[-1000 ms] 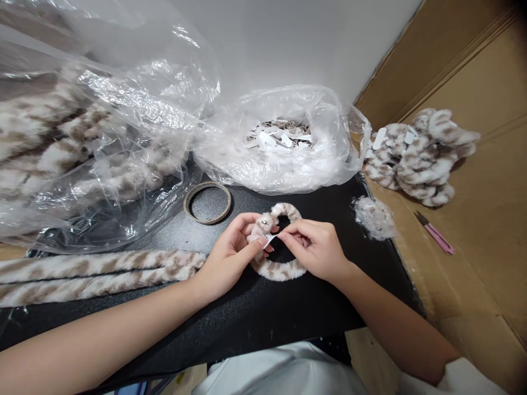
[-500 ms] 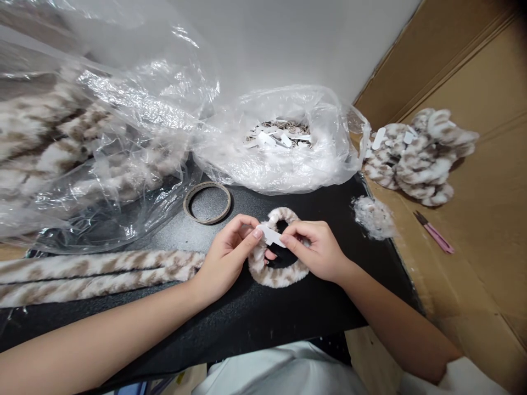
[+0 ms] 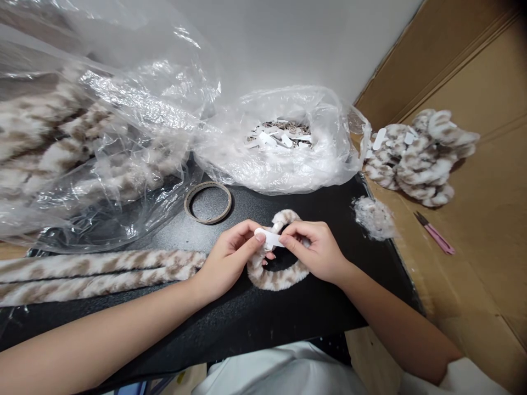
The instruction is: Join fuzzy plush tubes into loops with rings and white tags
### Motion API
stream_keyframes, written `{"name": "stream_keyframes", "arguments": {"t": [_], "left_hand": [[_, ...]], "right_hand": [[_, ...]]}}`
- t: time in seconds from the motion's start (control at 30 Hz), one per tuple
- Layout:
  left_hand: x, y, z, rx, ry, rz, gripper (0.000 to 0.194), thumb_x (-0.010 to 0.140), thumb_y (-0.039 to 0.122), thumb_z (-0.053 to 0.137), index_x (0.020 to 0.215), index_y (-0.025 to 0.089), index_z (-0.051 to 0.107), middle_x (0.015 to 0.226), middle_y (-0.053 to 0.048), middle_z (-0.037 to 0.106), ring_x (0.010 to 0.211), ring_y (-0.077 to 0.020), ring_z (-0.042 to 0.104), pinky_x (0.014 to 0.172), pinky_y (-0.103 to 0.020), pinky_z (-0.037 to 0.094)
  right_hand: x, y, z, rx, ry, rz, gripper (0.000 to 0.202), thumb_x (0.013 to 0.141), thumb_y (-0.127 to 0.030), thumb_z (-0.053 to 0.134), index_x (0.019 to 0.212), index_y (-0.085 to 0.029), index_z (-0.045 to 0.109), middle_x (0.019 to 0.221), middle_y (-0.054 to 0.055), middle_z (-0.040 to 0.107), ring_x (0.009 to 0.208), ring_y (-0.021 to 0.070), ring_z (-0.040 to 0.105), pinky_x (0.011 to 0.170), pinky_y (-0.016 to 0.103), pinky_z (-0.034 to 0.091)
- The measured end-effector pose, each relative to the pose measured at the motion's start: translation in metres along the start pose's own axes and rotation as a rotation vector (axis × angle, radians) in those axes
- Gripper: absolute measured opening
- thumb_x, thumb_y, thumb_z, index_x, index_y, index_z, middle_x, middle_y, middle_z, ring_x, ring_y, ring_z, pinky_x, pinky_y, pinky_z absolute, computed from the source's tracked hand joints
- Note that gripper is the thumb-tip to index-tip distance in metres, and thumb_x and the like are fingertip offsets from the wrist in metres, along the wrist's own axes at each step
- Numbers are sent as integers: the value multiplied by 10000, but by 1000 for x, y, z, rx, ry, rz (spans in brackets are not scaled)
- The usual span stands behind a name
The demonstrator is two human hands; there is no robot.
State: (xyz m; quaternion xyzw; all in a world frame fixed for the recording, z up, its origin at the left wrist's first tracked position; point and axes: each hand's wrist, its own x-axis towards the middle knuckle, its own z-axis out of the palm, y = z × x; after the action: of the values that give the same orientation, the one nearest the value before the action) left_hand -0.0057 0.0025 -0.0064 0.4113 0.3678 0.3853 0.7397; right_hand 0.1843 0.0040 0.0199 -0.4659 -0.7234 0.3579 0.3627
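Note:
A small white tag (image 3: 270, 238) is pinched between my two hands, over a looped furry strip (image 3: 276, 278) with white and brown patches. My left hand (image 3: 230, 255) grips the tag's left end between thumb and fingers, and one of its fingertips shows inside the loop. On the right, my right hand (image 3: 315, 249) pinches the tag's other end, with its fingers over the loop's right side. Near the loop's top, a pale end piece (image 3: 278, 226) shows above the tag. The fingers partly hide the loop.
Two furry strips (image 3: 99, 271) lie at left, below a large plastic bag (image 3: 135, 164). Behind are a cardboard ring (image 3: 188, 204) and a bag of white tags (image 3: 284, 173). At right: fluff (image 3: 374, 218), pink-handled snips (image 3: 438, 237) and furry loops (image 3: 424, 162) on cardboard.
The white tag has turned and now shows a long, rounded face without the earlier notched outline. The loop has shifted slightly. Both hands have stayed nearly in place.

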Motion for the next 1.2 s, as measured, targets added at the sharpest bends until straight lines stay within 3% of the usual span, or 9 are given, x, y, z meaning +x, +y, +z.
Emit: {"name": "stream_keyframes", "arguments": {"t": [0.17, 0.33, 0.43, 0.73, 0.9, 1.0, 1.1, 1.2], "left_hand": [[0, 4, 3, 5, -2, 28, 207, 810, 325, 710, 886, 179, 586, 785, 7, 662, 684, -129, 660, 616, -218, 533], [2, 5, 4, -18, 0, 64, 203, 818, 298, 705, 888, 183, 552, 713, 12, 666, 644, -116, 646, 617, -209, 525], [3, 3, 3, -63, -20, 80, 232, 823, 292, 707, 985, 182, 581, 764, -1, 689, 647, -112, 654, 634, -211, 533], [3, 1, 0, -44, -36, 44, 260, 859, 288, 673, 1102, 206, 633, 789, -1, 706, 650, -120, 664, 641, -220, 540], [2, 2, 0, 1, -14, 66, 276, 846, 307, 687, 1091, 192, 633, 826, -11, 701, 731, -135, 658, 694, -227, 523], [0, 2, 1, 63, -27, 66, 302, 870, 319, 659, 1134, 187, 598, 810, -13, 684, 711, -129, 636, 659, -215, 491], [-3, 1, 4, 141, -49, 69, 311, 899, 309, 621, 1180, 192, 555, 780, -3, 666, 691, -114, 605, 624, -198, 452], [-4, 0, 5, 160, -68, 80, 320, 913, 287, 604, 1208, 209, 505, 820, -6, 684, 753, -118, 626, 687, -210, 472]], "right_hand": [[-2, 0, 1, -18, 82, -35, 168, 861, -201, 600, 719, -156, 677, 622, -5, 663, 494, 79, 512, 476, 197, 397], [-2, -2, -3, -54, 30, -271, 135, 816, -114, 595, 837, -168, 717, 631, 2, 677, 498, 86, 519, 517, 211, 441], [0, -2, -5, -85, 16, -383, 166, 805, -95, 574, 822, -187, 711, 612, -6, 666, 513, 92, 541, 553, 223, 464], [1, 1, -11, -265, 69, -478, 122, 757, -128, 583, 746, -205, 677, 685, 14, 666, 619, 135, 594, 632, 298, 460], [1, 0, -15, -403, 131, -441, 116, 737, -125, 586, 692, -209, 651, 732, 10, 637, 680, 159, 562, 722, 368, 390], [0, -1, -14, -383, 162, -385, 77, 750, -178, 610, 768, -216, 674, 826, 32, 637, 760, 186, 559, 750, 376, 395], [-1, -1, -10, -364, 95, -330, 205, 783, -264, 669, 981, -217, 690, 969, 57, 660, 871, 212, 569, 795, 385, 403], [-1, 2, -6, -376, 52, -319, 118, 830, -213, 665, 940, -221, 705, 932, 40, 679, 872, 196, 562, 805, 376, 385]]}}
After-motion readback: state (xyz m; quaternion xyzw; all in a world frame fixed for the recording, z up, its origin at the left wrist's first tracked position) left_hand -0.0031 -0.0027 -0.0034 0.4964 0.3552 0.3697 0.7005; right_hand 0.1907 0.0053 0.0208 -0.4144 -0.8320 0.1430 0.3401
